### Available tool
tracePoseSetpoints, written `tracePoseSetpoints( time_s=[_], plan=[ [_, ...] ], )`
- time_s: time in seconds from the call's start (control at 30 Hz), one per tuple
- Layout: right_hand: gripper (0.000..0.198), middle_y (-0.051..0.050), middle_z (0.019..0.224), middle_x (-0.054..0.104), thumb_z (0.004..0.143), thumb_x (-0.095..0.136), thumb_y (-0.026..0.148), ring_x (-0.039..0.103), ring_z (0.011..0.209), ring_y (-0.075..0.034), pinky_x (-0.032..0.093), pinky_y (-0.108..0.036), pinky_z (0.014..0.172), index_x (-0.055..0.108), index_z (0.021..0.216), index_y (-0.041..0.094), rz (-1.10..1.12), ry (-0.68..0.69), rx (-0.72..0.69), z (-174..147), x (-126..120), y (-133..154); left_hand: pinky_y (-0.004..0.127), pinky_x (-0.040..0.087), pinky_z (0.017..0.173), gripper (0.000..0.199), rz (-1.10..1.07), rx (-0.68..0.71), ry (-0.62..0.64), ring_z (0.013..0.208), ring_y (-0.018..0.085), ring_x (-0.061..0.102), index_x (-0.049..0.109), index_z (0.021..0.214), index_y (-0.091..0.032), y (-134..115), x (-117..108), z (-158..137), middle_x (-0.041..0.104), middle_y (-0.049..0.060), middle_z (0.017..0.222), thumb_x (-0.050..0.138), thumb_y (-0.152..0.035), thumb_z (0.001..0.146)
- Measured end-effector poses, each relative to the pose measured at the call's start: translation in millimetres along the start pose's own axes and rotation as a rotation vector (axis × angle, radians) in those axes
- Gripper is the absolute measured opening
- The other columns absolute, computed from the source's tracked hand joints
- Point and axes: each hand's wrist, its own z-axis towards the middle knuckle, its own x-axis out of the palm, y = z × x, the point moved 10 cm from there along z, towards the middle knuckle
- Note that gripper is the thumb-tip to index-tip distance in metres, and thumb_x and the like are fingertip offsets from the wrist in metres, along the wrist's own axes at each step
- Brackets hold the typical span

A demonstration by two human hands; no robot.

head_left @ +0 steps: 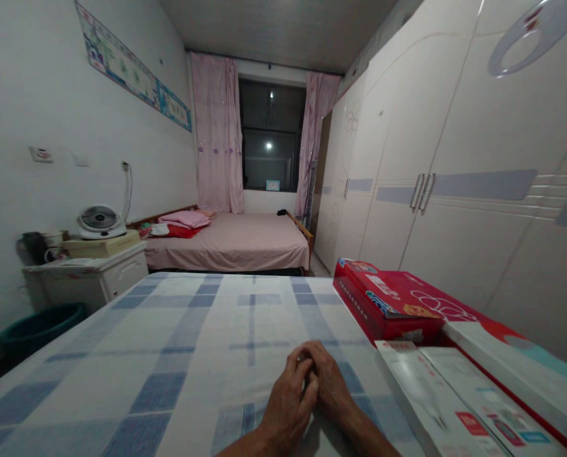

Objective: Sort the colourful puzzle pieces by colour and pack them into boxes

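My two hands rest together on a blue and white checked cloth (221, 343), with the fingers curled and overlapping. My left hand (287, 397) comes in from the lower left, its fingers bent against the other hand. Leaning in from the lower right, my right hand (329, 374) lies with its fingers folded over the left fingertips. Both are closed, and no object shows in them. White boxes with printed pictures (421, 393) stand close to the right of my right hand. A red box (383, 298) sits just beyond them.
A long white and red box (512, 355) lies along the right edge. Further off are a bed (245, 238) with folded bedding (185, 220), a white cabinet (121, 270) carrying a fan (101, 220), and a green tub (42, 327). Wardrobes (407, 152) line the right side.
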Motion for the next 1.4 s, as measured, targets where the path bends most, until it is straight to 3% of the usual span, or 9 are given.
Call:
tracePoseSetpoints(
  time_s=[1.4],
  plan=[
    [0.031, -0.008, 0.091, 0.058, 0.067, 0.040, 0.007, 0.054, 0.085, -0.018, 0.044, -0.031, 0.079, 0.058, 0.090, 0.017, -0.055, 0.041, -0.052, -0.7, 3.9, 1.3, 0.040, 0.044, 0.101, 0.033, 0.003, 0.043, -0.002, 0.115, 0.024, 0.055, 0.060, 0.114, -0.016, -10.0, -0.7, 0.9, 0.049, 0.016, 0.133, 0.044, -0.023, 0.086]
  ],
)
